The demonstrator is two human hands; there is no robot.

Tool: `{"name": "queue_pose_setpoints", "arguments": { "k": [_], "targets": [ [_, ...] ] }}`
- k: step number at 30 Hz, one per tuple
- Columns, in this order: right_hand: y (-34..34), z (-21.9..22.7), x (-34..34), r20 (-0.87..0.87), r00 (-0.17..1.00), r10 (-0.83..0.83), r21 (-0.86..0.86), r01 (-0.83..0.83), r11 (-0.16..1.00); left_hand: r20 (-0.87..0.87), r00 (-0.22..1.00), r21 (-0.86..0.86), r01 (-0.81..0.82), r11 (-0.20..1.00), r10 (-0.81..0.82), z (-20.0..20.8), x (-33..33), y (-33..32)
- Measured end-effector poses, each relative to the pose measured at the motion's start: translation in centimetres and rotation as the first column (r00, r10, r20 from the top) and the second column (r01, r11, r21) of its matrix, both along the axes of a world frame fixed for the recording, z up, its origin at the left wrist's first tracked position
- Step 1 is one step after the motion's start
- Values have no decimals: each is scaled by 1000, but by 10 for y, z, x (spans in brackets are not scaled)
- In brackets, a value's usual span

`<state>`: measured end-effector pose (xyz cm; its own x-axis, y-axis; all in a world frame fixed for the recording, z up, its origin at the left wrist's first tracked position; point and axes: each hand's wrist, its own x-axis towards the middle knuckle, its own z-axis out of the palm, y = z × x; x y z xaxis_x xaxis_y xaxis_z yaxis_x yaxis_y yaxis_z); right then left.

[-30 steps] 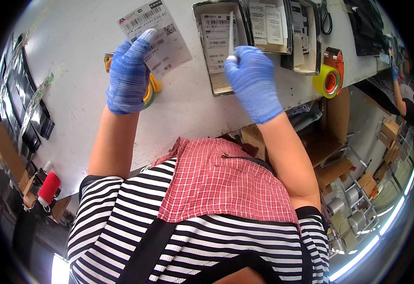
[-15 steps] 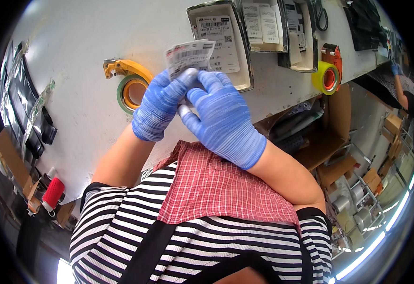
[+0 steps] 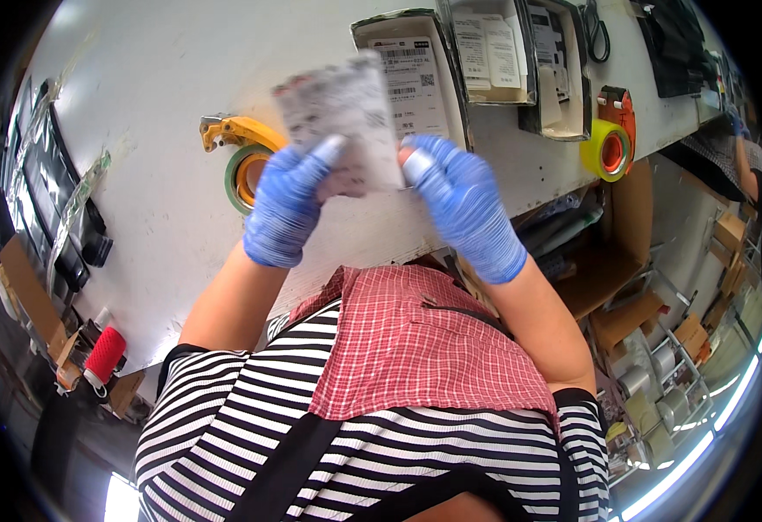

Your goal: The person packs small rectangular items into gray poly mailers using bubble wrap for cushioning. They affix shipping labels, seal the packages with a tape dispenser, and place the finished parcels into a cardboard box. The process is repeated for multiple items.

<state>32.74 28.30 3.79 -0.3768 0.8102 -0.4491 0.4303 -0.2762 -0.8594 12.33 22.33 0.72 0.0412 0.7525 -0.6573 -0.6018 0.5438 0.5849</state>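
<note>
A white printed shipping label (image 3: 342, 122), blurred by motion, is spread out above the table in front of me. My left hand (image 3: 289, 196), in a blue knit glove, grips its lower left part with the thumb on top. At the label's right edge is my right hand (image 3: 463, 200), gloved the same way, its thumb and fingers pinched together there. Just left of my left hand, a yellow tape dispenser (image 3: 246, 130) with a green-edged roll lies on the table. Beyond the label, an open box (image 3: 459, 100) holds a stack of similar labels.
Two more open boxes (image 3: 530, 52) (image 3: 583, 87) with papers stand to the right. A red dispenser with yellow tape (image 3: 609, 150) sits at the table edge. Black plastic bags (image 3: 40, 178) lie far left; a cardboard box (image 3: 616, 235) is below the edge.
The label was folded small between my joined hands; now it is opened out wider. My right hand has moved right, away from my left hand.
</note>
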Motion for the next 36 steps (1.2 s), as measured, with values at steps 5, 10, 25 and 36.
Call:
{"name": "queue_pose_setpoints", "arguments": {
  "k": [5,10,25,36],
  "targets": [
    [25,-37,6,527,840,130,518,-439,734,-155,951,10,-270,963,269,2,-17,6],
    [16,-48,-20,841,459,286,175,-731,660,-194,953,-15,-241,970,233,2,-16,9],
    [19,-54,-14,791,509,339,122,-673,729,-175,960,12,-219,976,217,-2,-11,9],
    [22,-58,-13,786,572,235,235,-628,742,-157,958,24,-238,971,238,0,-12,9]
  ]
}}
